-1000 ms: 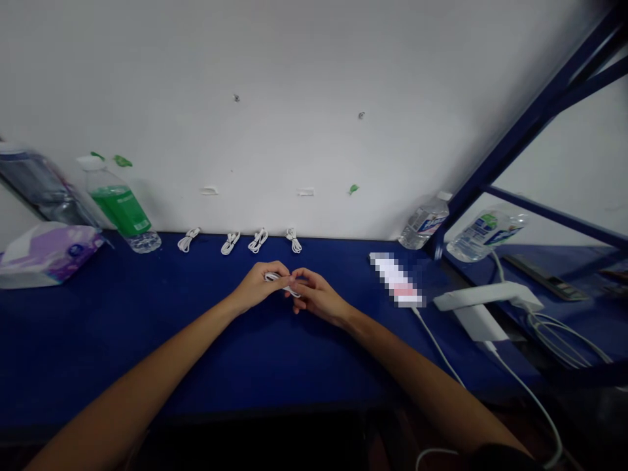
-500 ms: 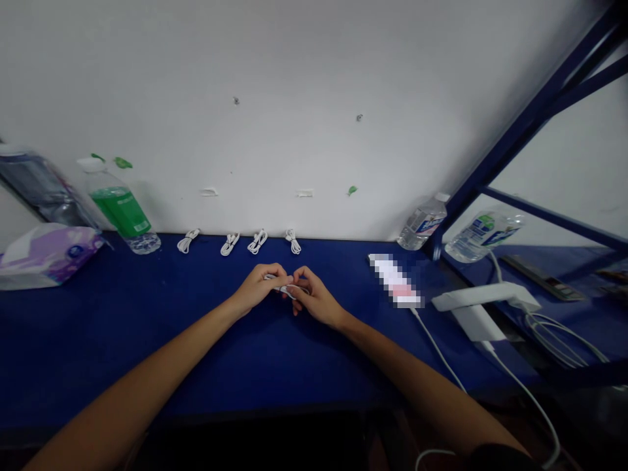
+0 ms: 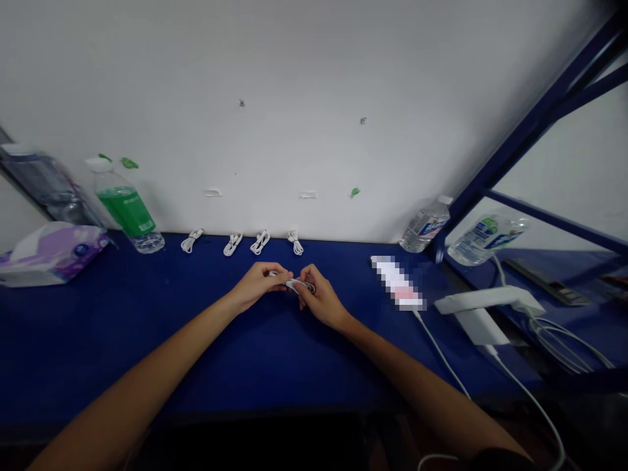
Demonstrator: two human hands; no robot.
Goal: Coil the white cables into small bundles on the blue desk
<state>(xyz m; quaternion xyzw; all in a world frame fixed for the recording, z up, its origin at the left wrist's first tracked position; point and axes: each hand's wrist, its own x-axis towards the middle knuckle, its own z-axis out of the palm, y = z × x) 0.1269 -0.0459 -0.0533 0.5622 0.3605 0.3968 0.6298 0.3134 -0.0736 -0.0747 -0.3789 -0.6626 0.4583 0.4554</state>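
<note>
White cable [image 3: 300,284]: a short looped bit of it is pinched between both hands, up off the blue worktop [image 3: 147,340] - roughly mid-width, a bit nearer the back edge.

Left hand [image 3: 258,286]: closed, fingers curled round the left end of the loop, thumb side facing the other hand.

Right hand [image 3: 321,301]: also closed, gripping the right end of the loop with its fingertips, right beside the left hand's fingers.

Back edge: four small coiled white cables [image 3: 260,242] sit in a row against the wall [image 3: 245,78], well apart from the hands.

Back left corner: a purple-and-white tissue pack [image 3: 52,255] lies near the left edge, and just to its right a tilted clear bottle with green contents [image 3: 122,210] stands by the wall.

Back right: a clear water bottle [image 3: 426,226] stands near the corner, beside a dark blue metal frame [image 3: 530,137]. A second water bottle [image 3: 488,239] lies further right, past the frame.

Right edge: a pixelated, unreadable object [image 3: 397,282] lies on the worktop, with a thin white wire [image 3: 441,356] running from it - next to a white power adapter [image 3: 483,317] at the edge.
</note>
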